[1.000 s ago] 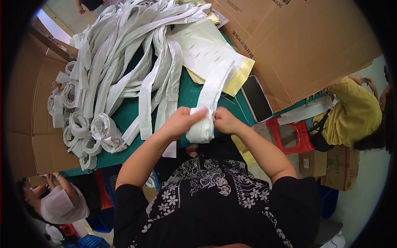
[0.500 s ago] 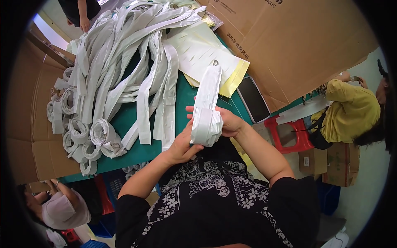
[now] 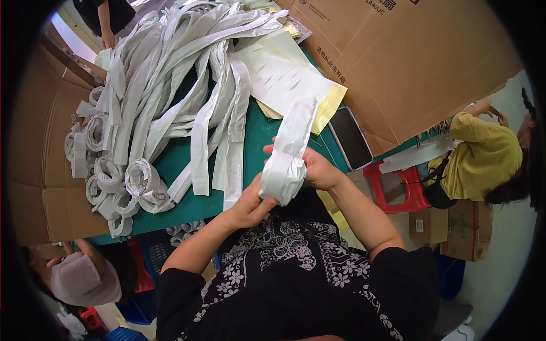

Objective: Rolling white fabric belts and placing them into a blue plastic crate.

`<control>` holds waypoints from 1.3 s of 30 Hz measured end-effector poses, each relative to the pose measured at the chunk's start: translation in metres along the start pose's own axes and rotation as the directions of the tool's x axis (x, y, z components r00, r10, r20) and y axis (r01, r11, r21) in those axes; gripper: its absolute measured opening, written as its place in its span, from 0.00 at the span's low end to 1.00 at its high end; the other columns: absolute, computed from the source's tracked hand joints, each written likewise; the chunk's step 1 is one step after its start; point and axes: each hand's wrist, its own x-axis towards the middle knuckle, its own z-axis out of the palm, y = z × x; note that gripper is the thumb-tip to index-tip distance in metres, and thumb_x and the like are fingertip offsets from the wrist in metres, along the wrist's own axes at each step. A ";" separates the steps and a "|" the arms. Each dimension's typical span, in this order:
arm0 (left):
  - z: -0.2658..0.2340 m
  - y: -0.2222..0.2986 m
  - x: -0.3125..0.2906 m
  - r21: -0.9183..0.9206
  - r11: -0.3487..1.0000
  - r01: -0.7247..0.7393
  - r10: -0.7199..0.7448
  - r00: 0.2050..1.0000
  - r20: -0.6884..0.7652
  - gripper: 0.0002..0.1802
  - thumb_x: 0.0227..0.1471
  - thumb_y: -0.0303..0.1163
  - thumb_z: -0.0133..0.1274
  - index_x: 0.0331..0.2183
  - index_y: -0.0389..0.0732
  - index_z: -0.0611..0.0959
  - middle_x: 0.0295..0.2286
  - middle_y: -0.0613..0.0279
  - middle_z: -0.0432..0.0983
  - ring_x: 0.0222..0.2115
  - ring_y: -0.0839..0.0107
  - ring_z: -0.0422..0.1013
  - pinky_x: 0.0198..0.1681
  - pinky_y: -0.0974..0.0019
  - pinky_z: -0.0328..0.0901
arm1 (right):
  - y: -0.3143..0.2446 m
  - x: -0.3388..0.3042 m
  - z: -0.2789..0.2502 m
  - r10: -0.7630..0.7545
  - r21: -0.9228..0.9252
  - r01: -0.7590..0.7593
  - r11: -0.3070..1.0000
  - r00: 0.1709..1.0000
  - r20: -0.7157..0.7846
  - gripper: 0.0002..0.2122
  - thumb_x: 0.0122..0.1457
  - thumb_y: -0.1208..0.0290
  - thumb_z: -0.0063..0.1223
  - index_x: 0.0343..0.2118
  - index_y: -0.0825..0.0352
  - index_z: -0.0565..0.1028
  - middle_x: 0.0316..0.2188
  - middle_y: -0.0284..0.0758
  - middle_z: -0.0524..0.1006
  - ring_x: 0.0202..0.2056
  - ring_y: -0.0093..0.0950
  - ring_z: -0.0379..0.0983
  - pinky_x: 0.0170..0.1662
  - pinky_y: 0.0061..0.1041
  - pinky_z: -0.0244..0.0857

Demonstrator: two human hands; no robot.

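Note:
Both hands hold a white strip roll (image 3: 282, 177) in front of my body, with its free end pointing away from me across the table edge. My left hand (image 3: 249, 206) is closed round the roll's near left side, its thumb along the bottom. On the right side, my right hand (image 3: 319, 169) grips the roll, its fingers partly hidden behind it. Beyond my hands lie perforated pale sheets with a yellow edge (image 3: 296, 74). Left of them, long white strips (image 3: 170, 74) lie in a large heap, and several finished rolls (image 3: 142, 179) are stacked at the table's left.
The green table (image 3: 264, 133) carries a dark-screened phone (image 3: 350, 139) at right. Large cardboard (image 3: 398, 68) stands behind it, and more cardboard (image 3: 48, 153) borders the left. A co-worker in yellow (image 3: 483, 150) sits by a red stool (image 3: 392, 190); other people are at the left.
The roll has turned slightly in my hands and its free end leans more to the right. A small metal ring seen at that end before no longer shows.

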 end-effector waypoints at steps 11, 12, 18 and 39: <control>-0.007 0.014 0.013 -0.574 0.695 0.433 -0.528 0.849 0.000 0.18 0.57 0.37 0.41 0.45 0.37 0.70 0.33 0.66 0.73 0.30 0.80 0.69 0.33 0.76 0.63 | -0.038 0.005 0.006 -0.177 -0.901 0.349 0.258 0.934 0.311 0.23 0.41 0.85 0.51 0.43 0.57 0.72 0.46 0.34 0.71 0.46 0.32 0.69 0.47 0.26 0.65; -0.011 0.010 0.015 -0.522 0.733 0.435 -0.500 0.866 0.020 0.19 0.58 0.38 0.38 0.46 0.36 0.69 0.38 0.62 0.72 0.38 0.78 0.68 0.41 0.74 0.63 | -0.038 0.006 0.006 -0.199 -0.908 0.400 0.127 0.907 0.372 0.25 0.38 0.86 0.51 0.41 0.52 0.73 0.45 0.33 0.72 0.44 0.34 0.70 0.43 0.26 0.68; -0.003 0.018 0.034 -0.680 0.660 0.320 -0.500 0.862 -0.080 0.20 0.58 0.38 0.39 0.47 0.34 0.67 0.42 0.60 0.68 0.42 0.75 0.65 0.47 0.70 0.58 | -0.055 0.024 -0.009 -0.253 -0.858 0.478 -0.189 0.820 0.513 0.23 0.40 0.84 0.50 0.41 0.52 0.74 0.44 0.30 0.72 0.43 0.32 0.70 0.41 0.24 0.69; -0.005 -0.010 0.134 0.561 0.821 0.107 0.102 0.939 -0.329 0.12 0.51 0.37 0.45 0.31 0.37 0.76 0.27 0.53 0.69 0.31 0.56 0.66 0.37 0.61 0.61 | -0.024 -0.032 -0.039 -0.589 -0.625 0.166 0.763 0.579 -0.564 0.21 0.62 0.67 0.35 0.54 0.74 0.53 0.53 0.41 0.58 0.54 0.33 0.55 0.58 0.29 0.44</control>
